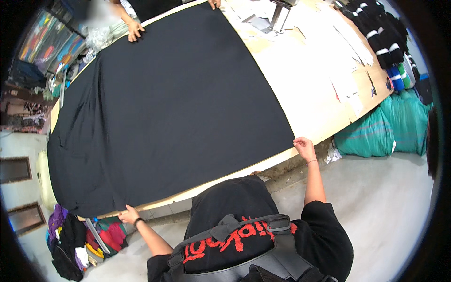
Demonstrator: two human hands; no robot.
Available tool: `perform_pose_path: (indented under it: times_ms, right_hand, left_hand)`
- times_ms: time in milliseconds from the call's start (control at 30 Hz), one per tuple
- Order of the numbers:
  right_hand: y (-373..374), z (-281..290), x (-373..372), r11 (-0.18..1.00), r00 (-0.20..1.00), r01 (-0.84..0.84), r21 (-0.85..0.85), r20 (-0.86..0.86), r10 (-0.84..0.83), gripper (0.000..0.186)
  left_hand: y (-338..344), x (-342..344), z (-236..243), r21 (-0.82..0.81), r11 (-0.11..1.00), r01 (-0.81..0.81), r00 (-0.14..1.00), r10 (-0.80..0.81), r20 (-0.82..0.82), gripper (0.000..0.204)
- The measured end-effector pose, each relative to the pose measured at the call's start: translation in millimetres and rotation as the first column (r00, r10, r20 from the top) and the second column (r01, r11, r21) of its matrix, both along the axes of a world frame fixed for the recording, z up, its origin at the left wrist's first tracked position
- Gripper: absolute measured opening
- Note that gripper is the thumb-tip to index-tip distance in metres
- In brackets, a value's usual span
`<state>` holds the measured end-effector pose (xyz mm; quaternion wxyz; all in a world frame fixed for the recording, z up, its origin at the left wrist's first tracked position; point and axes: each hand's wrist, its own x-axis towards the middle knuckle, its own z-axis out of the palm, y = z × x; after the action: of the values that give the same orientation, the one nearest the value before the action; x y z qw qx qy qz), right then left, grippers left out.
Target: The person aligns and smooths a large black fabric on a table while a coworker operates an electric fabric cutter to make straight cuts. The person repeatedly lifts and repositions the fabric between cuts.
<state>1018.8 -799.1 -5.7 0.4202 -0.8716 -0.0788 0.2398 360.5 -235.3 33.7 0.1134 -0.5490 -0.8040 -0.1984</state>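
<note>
A large black cloth [183, 98] lies spread over the wooden table [329, 122], with wrinkles and folds on its left side. My left hand [128, 214] has its fingers closed on the cloth's near edge toward the lower left. At the near right corner, my right hand [303, 146] pinches the same cloth. Across the table, a co-worker's hand [135, 31] rests at the far edge of the cloth, and their other hand [214, 3] is at the far right corner.
Papers [343, 94], scissors [372, 84] and a metal stand [279, 16] occupy the table's right part. Black rolls [380, 42] stand beyond it, above green sacks [371, 131]. A clothes heap [70, 244] sits at lower left; plastic-wrapped stacks [42, 42] are at upper left.
</note>
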Motion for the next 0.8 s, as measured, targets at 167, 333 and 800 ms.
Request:
perform_pose_path:
  times_ms: [167, 333, 800]
  right_hand:
    - [5, 18, -2, 0.998, 1.0, 0.025, -0.061, -0.003, -0.025, 0.013]
    - [1, 28, 1, 0.999, 0.998, 0.019, -0.045, -0.058, -0.021, 0.014]
    - [159, 30, -6, 0.855, 0.61, -0.191, -0.482, 0.625, 0.488, 0.053]
  left_hand:
    - [-84, 161, 8, -0.096, 0.619, 0.779, 0.606, -0.784, -0.137, 0.07]
    - [-151, 241, -12, -0.489, 0.211, 0.846, 0.324, -0.933, 0.158, 0.076]
    - [-151, 225, -35, -0.514, 0.176, 0.839, 0.302, -0.938, 0.172, 0.093]
